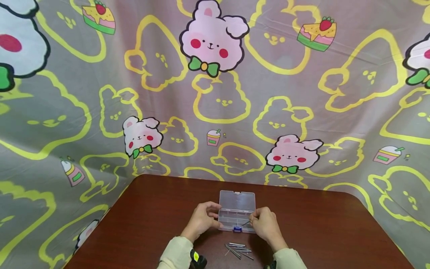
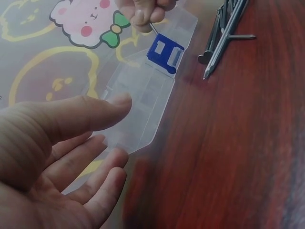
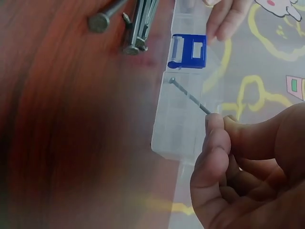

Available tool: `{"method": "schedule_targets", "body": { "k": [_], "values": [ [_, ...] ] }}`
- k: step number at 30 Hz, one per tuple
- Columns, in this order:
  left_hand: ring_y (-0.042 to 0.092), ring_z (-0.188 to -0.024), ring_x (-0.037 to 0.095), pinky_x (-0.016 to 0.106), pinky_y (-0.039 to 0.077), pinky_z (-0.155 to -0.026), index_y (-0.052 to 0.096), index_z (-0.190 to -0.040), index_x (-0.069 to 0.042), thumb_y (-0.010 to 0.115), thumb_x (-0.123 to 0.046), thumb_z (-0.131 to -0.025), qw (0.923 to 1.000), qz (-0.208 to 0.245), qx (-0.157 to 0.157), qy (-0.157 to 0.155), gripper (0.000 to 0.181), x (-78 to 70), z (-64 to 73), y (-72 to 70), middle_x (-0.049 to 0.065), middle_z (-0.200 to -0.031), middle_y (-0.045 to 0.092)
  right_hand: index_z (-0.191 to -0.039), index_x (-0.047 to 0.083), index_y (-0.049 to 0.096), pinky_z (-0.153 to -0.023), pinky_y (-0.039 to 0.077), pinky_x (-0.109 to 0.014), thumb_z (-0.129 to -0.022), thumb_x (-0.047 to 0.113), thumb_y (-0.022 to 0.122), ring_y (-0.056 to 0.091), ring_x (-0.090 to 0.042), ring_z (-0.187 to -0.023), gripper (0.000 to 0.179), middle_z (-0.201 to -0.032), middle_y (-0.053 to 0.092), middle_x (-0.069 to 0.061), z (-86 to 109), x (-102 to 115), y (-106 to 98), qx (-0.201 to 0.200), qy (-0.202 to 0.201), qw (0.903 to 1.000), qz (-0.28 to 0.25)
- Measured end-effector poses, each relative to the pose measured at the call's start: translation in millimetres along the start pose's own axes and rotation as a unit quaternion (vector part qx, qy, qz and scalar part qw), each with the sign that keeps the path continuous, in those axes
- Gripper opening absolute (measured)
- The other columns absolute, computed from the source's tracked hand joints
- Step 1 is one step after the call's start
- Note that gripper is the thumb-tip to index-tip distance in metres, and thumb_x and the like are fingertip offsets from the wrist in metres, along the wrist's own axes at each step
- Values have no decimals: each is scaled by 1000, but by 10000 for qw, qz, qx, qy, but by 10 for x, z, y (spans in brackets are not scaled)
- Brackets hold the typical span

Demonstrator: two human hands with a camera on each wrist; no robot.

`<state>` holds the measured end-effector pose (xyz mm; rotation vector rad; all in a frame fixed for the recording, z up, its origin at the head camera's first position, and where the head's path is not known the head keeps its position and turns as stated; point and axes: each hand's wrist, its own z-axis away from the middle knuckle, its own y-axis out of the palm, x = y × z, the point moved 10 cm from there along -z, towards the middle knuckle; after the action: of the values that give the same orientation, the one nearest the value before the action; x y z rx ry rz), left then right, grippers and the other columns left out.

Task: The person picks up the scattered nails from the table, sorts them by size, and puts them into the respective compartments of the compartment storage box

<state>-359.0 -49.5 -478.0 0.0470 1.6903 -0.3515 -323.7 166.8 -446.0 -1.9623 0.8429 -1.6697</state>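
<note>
A clear plastic box [image 1: 237, 215] with its lid raised and a blue latch [image 1: 237, 229] stands on the table, its inside split by dividers. At its left end my left hand [image 1: 202, 219] has thumb and fingers loosely spread; whether they touch the box I cannot tell. Between thumb and fingertips my right hand [image 1: 264, 225] pinches a thin metal nail [image 3: 187, 94] at the box's right end. The nail slants, its flat head pointing away from the fingers, seen against the box. In front of the box lies a loose pile of nails [image 1: 237, 250].
The dark red-brown table [image 1: 144, 224] has rounded far corners. Behind and beside it hangs a grey curtain [image 1: 231, 130] printed with rabbits, cakes and cups. Pale sleeves [image 1: 176, 254] cover both forearms.
</note>
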Motion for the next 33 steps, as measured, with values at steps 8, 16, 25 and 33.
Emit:
{"method": "schedule_targets", "body": {
  "k": [8, 16, 25, 33],
  "values": [
    [66, -91, 32, 33, 57, -64, 68, -114, 5, 89, 15, -58, 10000, 12, 22, 0, 61, 32, -18, 12, 19, -109, 70, -68, 9, 71, -57, 41, -31, -84, 2, 71, 51, -13, -60, 17, -61, 60, 6, 6, -6, -52, -130, 38, 9998, 143],
    [66, -89, 31, 34, 57, -62, 67, -114, 6, 88, 16, -58, 9999, 146, 55, -10, 60, 48, -44, 18, 20, -110, 69, -73, 8, 75, -58, 43, -32, -82, 4, 75, 55, -13, -64, 10, -67, 66, 5, 20, -53, -128, -215, 177, 9996, -102],
    [66, -90, 32, 35, 58, -64, 67, -114, 5, 89, 15, -59, 10000, 68, -4, -43, 60, 34, -33, -14, 20, -110, 69, -68, 11, 72, -62, 43, -32, -79, 3, 75, 55, -14, -69, 14, -76, 68, 3, 105, -49, -180, -255, 199, 9994, -140],
    [66, -91, 35, 36, 58, -64, 66, -115, 6, 88, 17, -59, 9999, 99, -49, -46, 61, 42, -24, -13, 22, -112, 69, -66, 10, 70, -57, 42, -31, -77, -1, 73, 52, -14, -63, 16, -68, 63, 3, 223, -98, -132, 106, 316, 9987, -396]
  ]
}}
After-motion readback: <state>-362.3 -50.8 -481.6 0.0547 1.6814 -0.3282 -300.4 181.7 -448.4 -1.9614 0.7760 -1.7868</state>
